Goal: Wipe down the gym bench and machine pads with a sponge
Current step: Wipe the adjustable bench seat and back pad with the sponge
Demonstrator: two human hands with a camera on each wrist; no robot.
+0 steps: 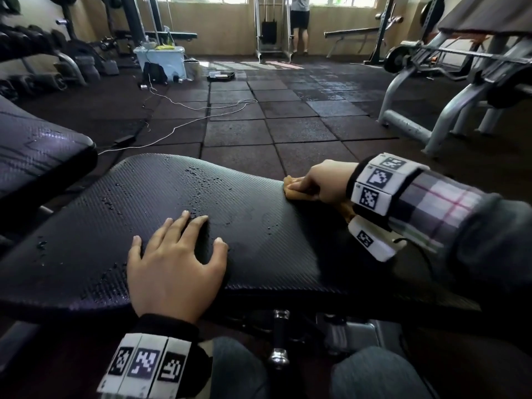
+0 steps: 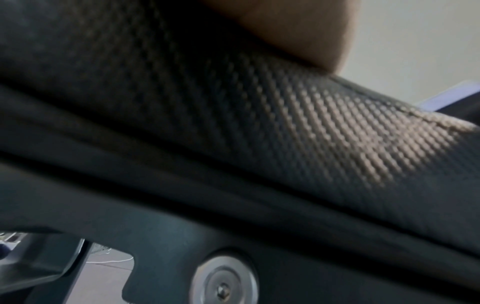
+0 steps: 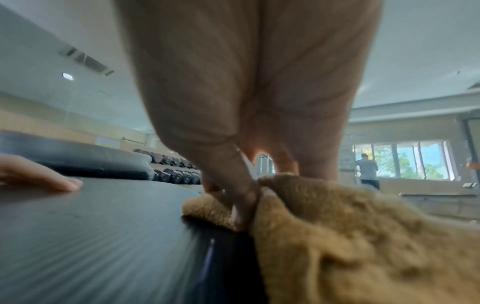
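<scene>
Sponge-task wiper, a tan fuzzy cloth (image 3: 350, 236), sits at right edge of black textured bench pad (image 1: 259, 249), draped over the side. Right hand (image 1: 322, 180) grasps the cloth, fingers pinching it against the pad edge. Left hand (image 1: 175, 260) lies flat on the pad, fingers spread, grasping nothing. Water droplets (image 1: 201, 182) scattered mid-pad, between the hands.

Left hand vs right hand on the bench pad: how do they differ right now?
The left hand lies flat with its fingers spread on the bench pad and holds nothing; the right hand grips a tan cloth. The left hand is at the pad's near edge, beside the water droplets; the right hand is at the far right edge. Both touch the same pad.
</scene>
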